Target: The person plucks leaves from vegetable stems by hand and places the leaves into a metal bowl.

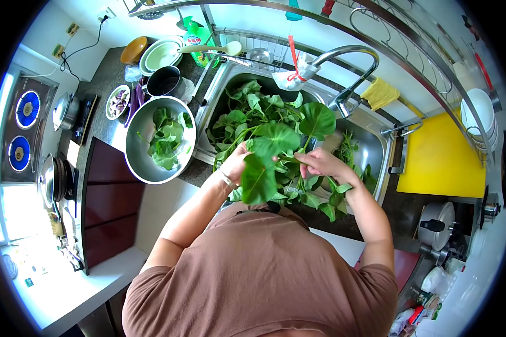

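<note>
Over the left sink basin, my right hand (324, 163) pinches a leafy green stem (289, 159) with broad heart-shaped leaves. My left hand (237, 165) is closed on the leafy greens beside it; large leaves (258, 181) partly cover its fingertips. Beneath both hands, a heap of the same greens (247, 112) fills the left basin and hangs over its front edge. A few stems (347, 147) lie in the right basin. To the left, a large metal bowl (130, 147) holds several loose leaves (166, 137).
A chrome faucet (371, 56) arches over the sink. Behind the bowl stand a dark pot (164, 81), a small bowl of chopped pieces (117, 102) and a green bottle (195, 38). A yellow cutting board (438, 160) is at the right, with a pressure cooker (437, 222) nearer me.
</note>
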The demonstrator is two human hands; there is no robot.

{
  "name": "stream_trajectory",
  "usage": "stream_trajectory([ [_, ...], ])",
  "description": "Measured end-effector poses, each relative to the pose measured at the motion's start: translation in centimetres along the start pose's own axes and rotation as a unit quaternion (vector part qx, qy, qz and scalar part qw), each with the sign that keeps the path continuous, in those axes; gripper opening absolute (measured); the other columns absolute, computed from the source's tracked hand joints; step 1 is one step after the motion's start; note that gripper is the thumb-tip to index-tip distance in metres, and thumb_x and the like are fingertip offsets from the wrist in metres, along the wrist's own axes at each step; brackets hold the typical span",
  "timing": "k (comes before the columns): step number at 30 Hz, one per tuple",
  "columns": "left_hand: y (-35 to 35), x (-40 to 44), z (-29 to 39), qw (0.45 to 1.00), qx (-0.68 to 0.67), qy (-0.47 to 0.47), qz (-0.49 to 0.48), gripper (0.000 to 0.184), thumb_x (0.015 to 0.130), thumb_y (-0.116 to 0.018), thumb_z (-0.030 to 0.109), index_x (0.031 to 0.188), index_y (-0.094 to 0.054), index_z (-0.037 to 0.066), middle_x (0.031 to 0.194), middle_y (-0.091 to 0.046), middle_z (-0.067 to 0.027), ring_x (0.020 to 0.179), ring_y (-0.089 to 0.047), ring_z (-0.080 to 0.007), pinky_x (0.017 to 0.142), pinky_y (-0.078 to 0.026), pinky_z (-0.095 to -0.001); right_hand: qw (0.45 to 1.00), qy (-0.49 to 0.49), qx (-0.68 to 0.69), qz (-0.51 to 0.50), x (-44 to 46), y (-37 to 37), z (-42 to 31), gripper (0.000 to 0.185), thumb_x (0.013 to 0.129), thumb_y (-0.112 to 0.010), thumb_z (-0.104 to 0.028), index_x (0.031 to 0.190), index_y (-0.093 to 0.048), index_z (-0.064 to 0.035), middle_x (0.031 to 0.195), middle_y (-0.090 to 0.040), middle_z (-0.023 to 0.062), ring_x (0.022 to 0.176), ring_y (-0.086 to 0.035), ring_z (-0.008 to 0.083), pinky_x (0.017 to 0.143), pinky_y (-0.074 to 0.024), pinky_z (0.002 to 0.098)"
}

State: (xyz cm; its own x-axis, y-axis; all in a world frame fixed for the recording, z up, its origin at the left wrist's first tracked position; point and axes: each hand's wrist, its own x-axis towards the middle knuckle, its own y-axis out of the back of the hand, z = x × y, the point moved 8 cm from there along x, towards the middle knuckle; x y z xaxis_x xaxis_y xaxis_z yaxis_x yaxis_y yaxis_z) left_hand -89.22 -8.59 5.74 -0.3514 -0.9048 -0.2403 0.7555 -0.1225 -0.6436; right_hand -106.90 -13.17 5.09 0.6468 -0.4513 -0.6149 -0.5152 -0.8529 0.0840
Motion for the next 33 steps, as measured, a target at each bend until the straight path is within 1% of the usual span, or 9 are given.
stream_trajectory([
  [2,-0.3,0.0,-0.6,0.995,-0.030,0.065,-0.067,0.027,0.088,-0.063,0.019,0.109,-0.059,0.003,0.093,-0.064,-0.0072,0.080,-0.059,-0.0148,0.072,-0.048,-0.0266,1.000,0.011,-0.020,-0.003,-0.1,-0.1,-0.4,0.059,0.094,-0.053,-0.050,0.062,-0.066,-0.0030,0.044,-0.036,-0.0071,0.041,-0.030,0.0034,0.041,-0.0222,0.0225],
  [5,-2.6,-0.8,0.7,0.995,0.005,0.066,-0.068,0.023,0.088,-0.066,0.017,0.105,-0.060,0.003,0.091,-0.064,-0.0057,0.076,-0.059,-0.0130,0.069,-0.048,-0.0252,0.997,0.040,-0.065,0.002,-0.2,0.0,-1.1,0.058,0.095,-0.053,-0.048,0.060,-0.066,-0.0029,0.044,-0.039,-0.0052,0.040,-0.033,0.0049,0.042,-0.0248,0.0236],
  [6,-1.3,-0.7,-0.7,0.990,0.027,0.133,0.039,0.018,0.088,-0.068,0.018,0.099,-0.061,0.005,0.088,-0.064,-0.0035,0.072,-0.058,-0.0101,0.065,-0.047,-0.0231,0.994,0.058,-0.090,0.010,-0.2,0.1,-1.5,0.058,0.095,-0.053,-0.047,0.059,-0.066,-0.0030,0.043,-0.041,-0.0044,0.040,-0.035,0.0058,0.042,-0.0265,0.0245],
  [7,-1.6,-0.5,-0.5,0.993,0.043,0.111,-0.006,0.017,0.090,-0.067,0.019,0.096,-0.061,0.006,0.083,-0.064,-0.0021,0.066,-0.057,-0.0077,0.059,-0.046,-0.0210,0.994,0.058,-0.089,0.010,-0.3,0.2,-1.7,0.058,0.095,-0.053,-0.047,0.059,-0.066,-0.0030,0.043,-0.041,-0.0044,0.040,-0.035,0.0058,0.042,-0.0265,0.0245],
  [11,-0.9,-0.8,-1.3,0.955,0.215,0.200,-0.042,0.022,0.090,-0.065,0.026,0.093,-0.061,0.005,0.072,-0.062,-0.0001,0.057,-0.056,-0.0066,0.051,-0.043,-0.0201,0.981,0.058,-0.185,0.029,-0.1,0.6,-2.3,0.054,0.093,-0.055,-0.046,0.060,-0.068,-0.0053,0.043,-0.044,-0.0019,0.042,-0.041,0.0088,0.043,-0.0320,0.0275],
  [15,-0.4,-0.6,-2.8,0.892,0.359,0.268,-0.059,0.029,0.091,-0.057,0.030,0.082,-0.062,0.003,0.058,-0.056,0.0002,0.048,-0.053,-0.0073,0.043,-0.039,-0.0220,0.955,0.046,-0.292,0.030,0.2,0.4,-3.1,0.062,0.091,-0.049,-0.056,0.058,-0.069,-0.0082,0.044,-0.051,0.0049,0.046,-0.054,0.0217,0.053,-0.0438,0.0350],
  [23,0.4,-0.2,-3.7,0.905,0.369,0.209,-0.032,0.034,0.089,-0.056,0.029,0.066,-0.064,0.006,0.054,-0.054,0.0027,0.045,-0.044,-0.0067,0.043,-0.035,-0.0240,0.952,0.043,-0.300,0.039,0.3,0.4,-2.6,0.062,0.090,-0.047,-0.059,0.060,-0.070,-0.0097,0.048,-0.055,0.0056,0.050,-0.058,0.0248,0.056,-0.0448,0.0369],
  [25,0.7,0.1,-2.9,0.931,0.321,0.168,0.033,0.030,0.091,-0.056,0.029,0.077,-0.064,0.005,0.061,-0.055,0.0007,0.052,-0.048,-0.0070,0.047,-0.037,-0.0225,0.963,0.055,-0.260,0.040,0.6,0.5,-1.9,0.061,0.092,-0.049,-0.057,0.062,-0.070,-0.0074,0.046,-0.050,0.0024,0.045,-0.052,0.0189,0.050,-0.0407,0.0334],
  [33,1.0,1.1,0.3,0.966,0.224,-0.018,0.128,0.032,0.094,-0.049,0.025,0.067,-0.056,0.008,0.059,-0.046,0.0069,0.052,-0.036,-0.0035,0.049,-0.028,-0.0215,0.997,0.055,-0.001,0.047,0.5,-0.2,-2.4,0.060,0.092,-0.055,-0.053,0.063,-0.067,-0.0018,0.045,-0.035,-0.0068,0.043,-0.032,0.0042,0.043,-0.0247,0.0231],
])
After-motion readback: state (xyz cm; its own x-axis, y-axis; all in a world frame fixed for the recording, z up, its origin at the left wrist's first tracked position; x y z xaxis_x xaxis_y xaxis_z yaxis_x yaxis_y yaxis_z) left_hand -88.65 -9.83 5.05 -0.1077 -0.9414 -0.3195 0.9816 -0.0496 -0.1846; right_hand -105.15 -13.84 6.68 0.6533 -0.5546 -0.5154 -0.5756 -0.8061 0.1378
